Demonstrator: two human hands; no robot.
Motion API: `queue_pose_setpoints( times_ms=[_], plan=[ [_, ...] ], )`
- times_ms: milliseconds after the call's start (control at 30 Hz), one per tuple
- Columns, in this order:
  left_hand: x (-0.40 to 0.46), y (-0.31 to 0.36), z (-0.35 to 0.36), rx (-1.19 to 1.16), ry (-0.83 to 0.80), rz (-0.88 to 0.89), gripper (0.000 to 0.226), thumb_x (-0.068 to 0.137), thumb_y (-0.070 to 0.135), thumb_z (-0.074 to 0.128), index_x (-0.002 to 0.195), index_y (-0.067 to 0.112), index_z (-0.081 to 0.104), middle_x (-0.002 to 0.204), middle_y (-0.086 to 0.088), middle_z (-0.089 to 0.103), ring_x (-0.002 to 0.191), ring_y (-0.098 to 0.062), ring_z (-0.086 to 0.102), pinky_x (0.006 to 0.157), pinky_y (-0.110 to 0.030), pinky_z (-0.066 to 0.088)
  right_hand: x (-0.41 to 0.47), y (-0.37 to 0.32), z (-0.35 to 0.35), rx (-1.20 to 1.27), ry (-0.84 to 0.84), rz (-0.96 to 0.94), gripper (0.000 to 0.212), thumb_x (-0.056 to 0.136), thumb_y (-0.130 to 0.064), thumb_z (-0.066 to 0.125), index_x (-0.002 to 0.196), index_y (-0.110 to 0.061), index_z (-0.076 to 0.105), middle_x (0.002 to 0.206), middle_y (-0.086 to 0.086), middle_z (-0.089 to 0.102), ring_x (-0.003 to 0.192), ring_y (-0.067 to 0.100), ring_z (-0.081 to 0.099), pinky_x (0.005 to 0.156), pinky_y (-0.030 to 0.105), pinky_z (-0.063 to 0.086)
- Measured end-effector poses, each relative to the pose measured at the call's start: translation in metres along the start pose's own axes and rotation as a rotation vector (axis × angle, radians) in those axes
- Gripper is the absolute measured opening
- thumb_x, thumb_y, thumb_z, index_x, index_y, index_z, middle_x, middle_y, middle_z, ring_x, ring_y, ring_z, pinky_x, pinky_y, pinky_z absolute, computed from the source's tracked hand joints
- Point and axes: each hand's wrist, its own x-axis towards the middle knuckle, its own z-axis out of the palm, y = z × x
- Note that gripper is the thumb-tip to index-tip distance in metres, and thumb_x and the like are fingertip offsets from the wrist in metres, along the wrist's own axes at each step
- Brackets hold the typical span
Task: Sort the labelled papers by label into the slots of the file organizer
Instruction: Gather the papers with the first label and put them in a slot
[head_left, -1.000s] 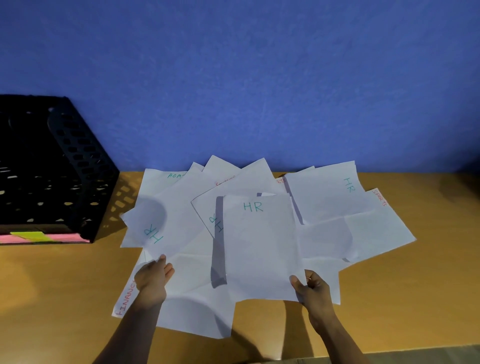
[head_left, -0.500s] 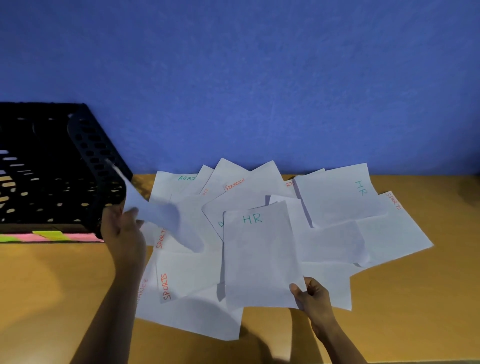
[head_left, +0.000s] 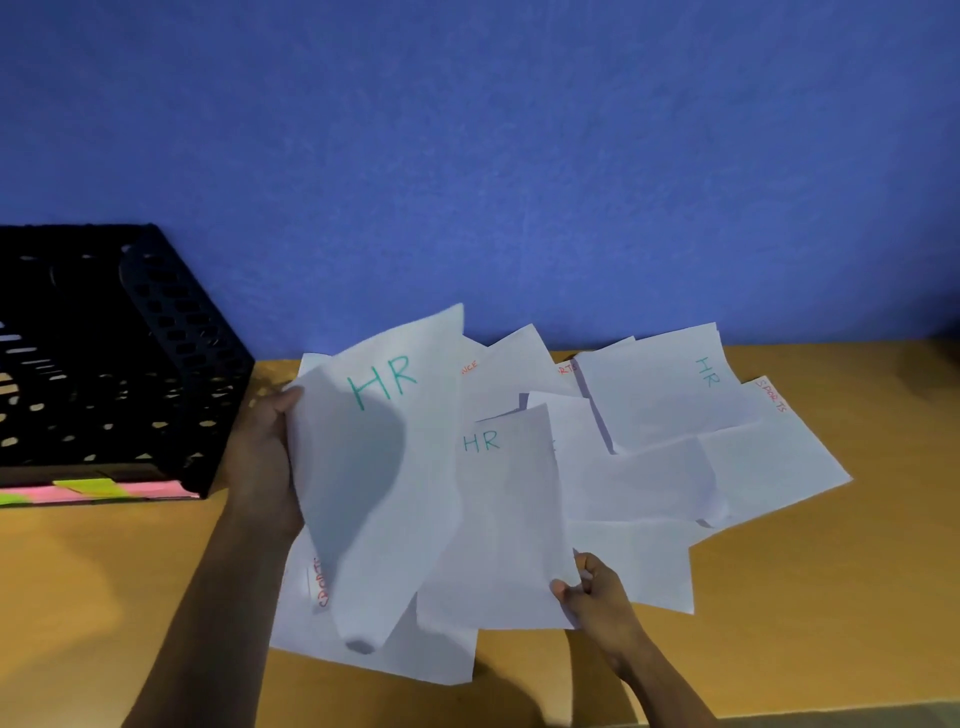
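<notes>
Left hand grips the left edge of a lifted HR sheet, fingers curled behind it, thumb side at the edge; the sheet hangs curved above the pile. Right hand pinches the lower right corner of a second HR sheet, which lies just right of the lifted one and partly under it.

Progress, as a judgement: early. File organizer sits left of the left hand, against the blue wall. No white sheet shows in it; the interior is dark, so slot contents cannot be confirmed. Coloured sticky tabs run along its front base; their text is unreadable.

Left to do:
- Both held HR sheets are not yet filed.
- A third HR sheet lies beyond the right hand, still in the pile.
- One SPORTS sheet lies to the far right of the right hand; another SPORTS sheet lies below the left hand, mostly covered.
- A sheet with a red label ending "NCE" lies behind the lifted HR sheet; a further red "…RTS" label peeks out nearby.
- Several sheets in the pile show no label from here.

The pile spreads across the table between and beyond both hands. It looks like HR is being gathered first; the likely next step is moving the held sheets left to the organizer.
</notes>
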Motion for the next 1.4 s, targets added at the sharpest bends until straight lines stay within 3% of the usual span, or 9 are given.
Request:
queue_pose_setpoints(
  times_ms=[133,300,433,567,733,900,1100,1200,1400],
  plan=[
    [0.012,-0.018,0.003,0.073,-0.012,-0.15,0.017,0.082,0.026,0.059,0.082,0.018,0.074,0.088,-0.004,0.072,0.083,-0.024,0.068,0.078,-0.031,0.054,-0.006,-0.001,0.003,0.009,-0.03,0.015,0.022,0.092,0.0,0.059,0.106,-0.017,0.06,0.092,-0.005,0.078,0.083,0.025,0.073,0.066,0.031,0.055],
    [0.028,-0.051,0.008,0.304,0.067,-0.176,0.025,0.094,0.019,0.054,0.114,0.007,0.063,0.118,-0.009,0.066,0.115,-0.031,0.056,0.102,-0.045,0.042,-0.023,-0.005,0.001,0.129,-0.09,-0.016,0.031,0.089,0.008,0.06,0.101,-0.021,0.067,0.093,0.001,0.075,0.087,0.022,0.07,0.067,0.025,0.055],
    [0.024,-0.07,0.005,0.59,0.211,-0.067,0.01,0.094,0.022,0.06,0.085,0.019,0.062,0.09,0.005,0.064,0.092,-0.018,0.057,0.088,-0.034,0.043,-0.025,-0.01,0.003,0.131,-0.144,-0.054,0.033,0.09,0.013,0.054,0.09,-0.017,0.068,0.081,0.003,0.074,0.08,0.027,0.067,0.066,0.029,0.055],
    [0.019,-0.084,-0.001,0.724,0.242,0.06,0.029,0.093,0.018,0.062,0.067,0.013,0.05,0.068,-0.001,0.054,0.069,-0.014,0.051,0.077,-0.033,0.04,-0.025,-0.01,0.004,0.247,-0.221,-0.054,0.025,0.09,0.014,0.058,0.113,0.006,0.056,0.105,0.021,0.073,0.1,0.037,0.07,0.078,0.038,0.057],
    [0.019,-0.096,-0.015,0.667,0.34,-0.029,0.014,0.094,0.021,0.061,0.097,0.008,0.059,0.098,-0.005,0.061,0.092,-0.02,0.054,0.081,-0.034,0.041,-0.024,-0.007,0.005,0.285,-0.281,-0.036,0.035,0.087,0.019,0.056,0.119,0.007,0.055,0.114,0.028,0.068,0.109,0.043,0.065,0.093,0.052,0.053],
    [0.023,-0.101,-0.027,0.6,0.476,-0.051,0.025,0.09,0.018,0.067,0.111,0.007,0.062,0.109,-0.003,0.058,0.101,-0.021,0.054,0.087,-0.035,0.046,-0.024,-0.011,0.007,0.254,-0.319,-0.035,0.048,0.082,0.024,0.053,0.123,0.0,0.058,0.106,0.026,0.071,0.105,0.041,0.067,0.083,0.042,0.057],
    [0.004,-0.103,-0.052,0.477,0.198,-0.367,0.054,0.082,0.044,0.071,0.124,0.014,0.056,0.124,-0.023,0.059,0.12,-0.046,0.053,0.104,-0.06,0.04,-0.023,-0.017,0.007,0.226,-0.308,-0.025,0.041,0.082,0.021,0.058,0.117,0.0,0.063,0.109,0.024,0.072,0.105,0.04,0.068,0.091,0.054,0.055],
    [-0.022,-0.119,-0.068,0.433,-0.042,-0.417,0.049,0.081,0.029,0.075,0.125,0.017,0.061,0.122,-0.01,0.068,0.111,-0.034,0.065,0.095,-0.052,0.05,-0.021,-0.019,0.006,0.191,-0.317,-0.029,0.042,0.084,0.018,0.057,0.118,-0.005,0.064,0.112,0.019,0.072,0.106,0.035,0.068,0.089,0.048,0.057],
    [-0.044,-0.144,-0.078,0.596,0.104,-0.292,0.048,0.084,0.011,0.074,0.129,0.006,0.058,0.12,-0.012,0.068,0.11,-0.036,0.064,0.099,-0.057,0.047,-0.013,-0.027,0.008,0.091,-0.393,-0.132,0.037,0.092,0.007,0.056,0.121,-0.014,0.066,0.116,0.004,0.073,0.107,0.023,0.069,0.09,0.04,0.057]
  ],
)
